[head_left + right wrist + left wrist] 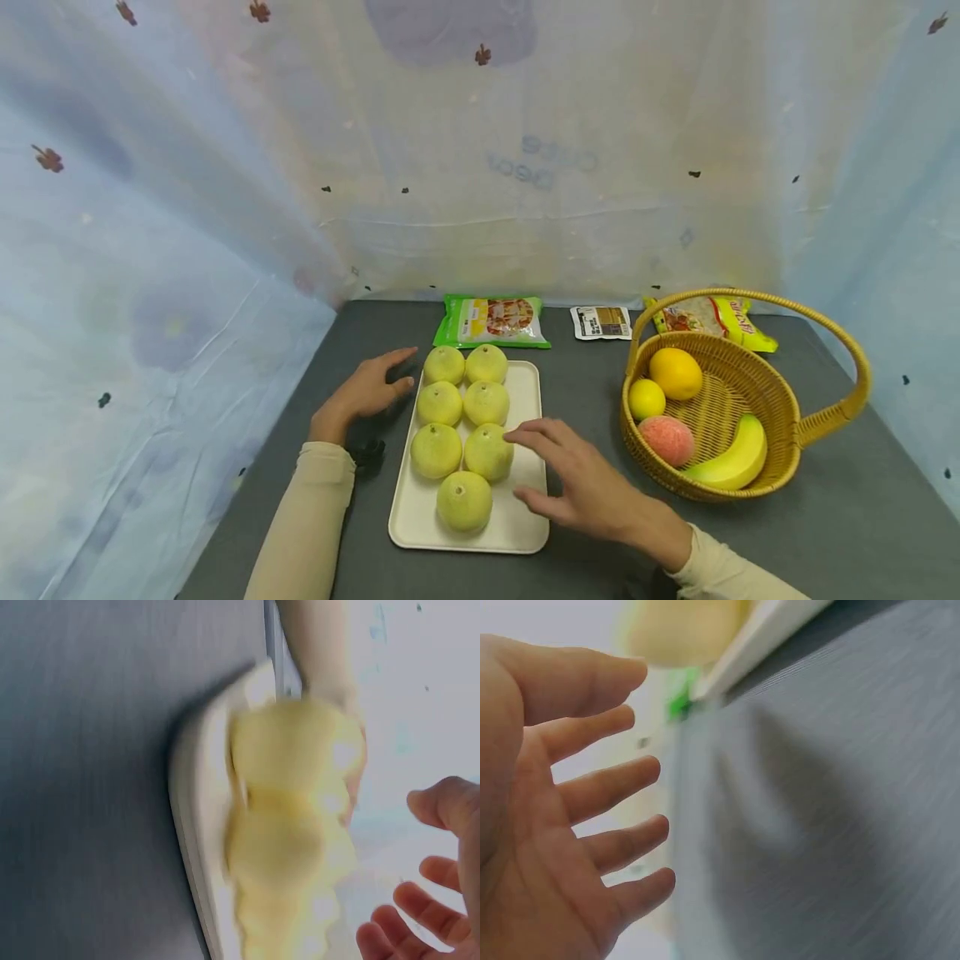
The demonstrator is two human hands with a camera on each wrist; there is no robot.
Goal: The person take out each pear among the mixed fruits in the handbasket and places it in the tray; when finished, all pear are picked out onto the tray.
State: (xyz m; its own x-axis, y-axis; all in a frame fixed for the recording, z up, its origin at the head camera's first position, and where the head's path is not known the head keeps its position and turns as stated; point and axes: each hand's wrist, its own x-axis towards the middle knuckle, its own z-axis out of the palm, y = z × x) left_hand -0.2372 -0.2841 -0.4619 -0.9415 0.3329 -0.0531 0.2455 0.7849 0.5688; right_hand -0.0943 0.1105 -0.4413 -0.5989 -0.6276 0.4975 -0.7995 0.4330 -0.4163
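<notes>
Several round yellow-green fruits, pomelo-like [464, 502], stand in two columns on a white tray [517, 525], with a single one at the near end. My left hand [371, 387] hovers over the table just left of the tray; in the left wrist view its fingers [611, 787] are spread and hold nothing. My right hand [581, 483] reaches over the tray's right edge, its fingertips overlapping one fruit [486, 454] in the head view. The right wrist view shows that hand's thumb [442, 804] and fingers apart, with nothing between them.
Right of the tray is a wicker basket [783, 400] with a tall handle, holding an orange [676, 374], a lemon [647, 399], a peach [666, 441] and a banana [731, 458]. Along the back lie a green packet [491, 322], a small white packet [601, 322] and a yellow packet [738, 325].
</notes>
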